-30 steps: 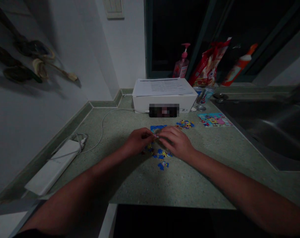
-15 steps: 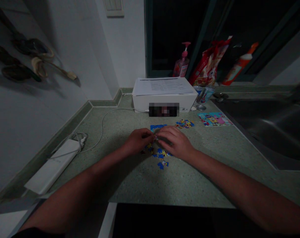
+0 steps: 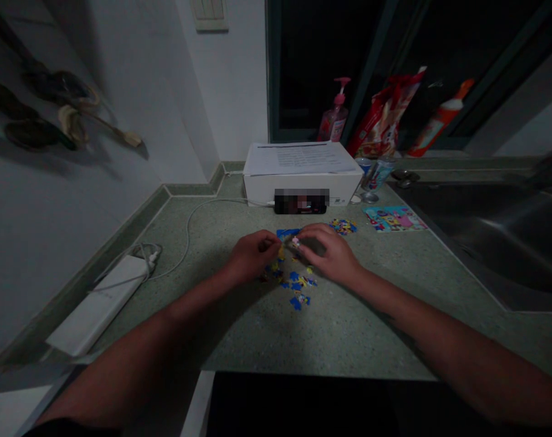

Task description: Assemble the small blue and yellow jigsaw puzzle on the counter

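Over the counter, my right hand (image 3: 329, 254) pinches a small pinkish jigsaw puzzle piece (image 3: 296, 241) between thumb and fingers. Across from it, my left hand (image 3: 255, 255) is closed in a pinch; a yellow bit shows right by its fingertips, but I cannot tell whether it is held. Loose blue and yellow puzzle pieces (image 3: 298, 300) lie on the counter below both hands. Just behind the fingers is a blue flat piece or frame (image 3: 286, 233), partly hidden by my right hand. A heap of puzzle pieces (image 3: 344, 227) lies beyond my right hand.
A phone (image 3: 299, 205) with a cable leans on a white box (image 3: 257, 187) topped with papers. A colourful picture card (image 3: 395, 219) lies beside the sink (image 3: 489, 243). At the left is a white power strip (image 3: 100, 303). Cans (image 3: 381, 173) stand behind.
My hands have moved apart from their meeting point. The right hand has shifted slightly up and away with the pinkish piece, uncovering pieces on the counter.
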A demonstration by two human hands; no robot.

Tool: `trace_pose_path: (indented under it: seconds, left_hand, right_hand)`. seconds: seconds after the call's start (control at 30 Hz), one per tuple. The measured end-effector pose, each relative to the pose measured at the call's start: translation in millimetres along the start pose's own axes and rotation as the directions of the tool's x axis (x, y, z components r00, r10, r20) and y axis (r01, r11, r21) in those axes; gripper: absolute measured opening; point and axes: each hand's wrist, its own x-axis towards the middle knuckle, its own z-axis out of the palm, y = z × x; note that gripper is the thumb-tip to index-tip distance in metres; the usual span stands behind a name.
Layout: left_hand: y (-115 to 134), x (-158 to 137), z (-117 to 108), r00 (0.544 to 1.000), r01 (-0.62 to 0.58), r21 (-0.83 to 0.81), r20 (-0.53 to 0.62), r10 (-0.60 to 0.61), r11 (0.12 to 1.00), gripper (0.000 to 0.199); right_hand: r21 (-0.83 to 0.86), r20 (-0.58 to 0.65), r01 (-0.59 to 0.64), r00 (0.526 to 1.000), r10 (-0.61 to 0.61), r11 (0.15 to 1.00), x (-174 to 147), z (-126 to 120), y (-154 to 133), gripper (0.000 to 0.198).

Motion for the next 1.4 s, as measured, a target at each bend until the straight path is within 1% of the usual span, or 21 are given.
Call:
trace_pose_path:
  seconds: [0.07, 0.13, 0.27, 0.37, 0.43, 0.5, 0.57, 0.63, 0.73, 0.83, 1.0, 1.13, 1.2, 1.3, 1.4]
  left_hand:
    - [0, 0, 0, 1.000, 0.010, 0.005, -0.015, -0.010, 1.000, 0.013]
    - [0, 0, 0, 1.000, 0.012, 0.012, -0.025, -0.012, 1.000, 0.013]
    - [0, 0, 0, 0.999, 0.001, 0.018, -0.036, -0.001, 1.000, 0.015]
    - [0, 0, -1, 0.999, -0.003, 0.001, -0.033, 0.003, 1.000, 0.015]
    - [0, 0, -1, 0.999, -0.002, 0.002, -0.032, 0.002, 1.000, 0.015]
    - [-1, 0, -1, 0.999, -0.002, 0.017, -0.038, 0.003, 1.000, 0.015]
    - [-1, 1, -1, 0.999, -0.001, 0.032, -0.041, 0.002, 0.999, 0.015]
    - [-1, 1, -1, 0.999, 0.001, 0.035, -0.039, 0.001, 0.999, 0.014]
    - [-1, 0, 0, 1.000, 0.000, 0.026, -0.027, 0.000, 1.000, 0.013]
    - [-1, -1, 0, 1.000, 0.006, 0.030, -0.025, -0.006, 1.000, 0.014]
    - [-2, -2, 1, 1.000, 0.000, 0.058, -0.016, 0.001, 0.998, 0.013]
    - [-3, -2, 1, 1.000, 0.003, 0.055, -0.016, -0.002, 0.998, 0.013]
    - [-4, -1, 1, 1.000, 0.000, 0.079, -0.009, 0.000, 0.997, 0.016]
    - [-4, -2, -1, 0.997, -0.071, 0.202, 0.015, 0.069, 0.977, 0.021]
    - [-3, -3, -4, 0.984, -0.178, 0.344, 0.068, 0.165, 0.922, 0.023]
  right_hand:
    - [0.039, 0.060, 0.019, 0.998, -0.021, 0.999, 0, 0, 1, 0.012]
    - [0.087, 0.165, 0.061, 0.983, -0.074, 0.994, -2, 0, -3, 0.012]
    - [0.110, 0.342, 0.133, 0.925, -0.164, 0.985, -6, 1, -13, 0.010]
    - [0.099, 0.422, 0.178, 0.884, -0.204, 0.979, -6, 0, -14, 0.011]
    - [0.070, 0.416, 0.169, 0.891, -0.183, 0.983, -4, -3, -12, 0.009]
    - [-0.001, 0.372, 0.135, 0.920, -0.125, 0.991, -2, -4, -7, 0.009]
    - [-0.068, 0.341, 0.093, 0.938, -0.065, 0.993, 0, -5, -3, 0.022]
    - [-0.091, 0.350, 0.071, 0.936, -0.035, 0.993, 0, -4, 1, 0.033]
    - [-0.104, 0.362, 0.057, 0.932, -0.016, 0.993, -1, 0, 3, 0.038]
    - [-0.146, 0.348, 0.051, 0.938, 0.003, 0.988, -3, 3, 1, 0.032]
    - [-0.235, 0.329, 0.015, 0.942, 0.065, 0.972, -5, 5, -4, 0.015]
    - [-0.206, 0.304, 0.029, 0.952, 0.036, 0.978, -4, 0, 0, 0.023]
    - [-0.174, 0.308, 0.045, 0.951, 0.011, 0.984, -4, -3, 3, 0.024]
    - [-0.154, 0.326, 0.050, 0.946, 0.003, 0.987, -4, -6, 4, 0.018]
    - [-0.161, 0.331, 0.048, 0.944, 0.008, 0.986, -4, -4, 3, 0.011]
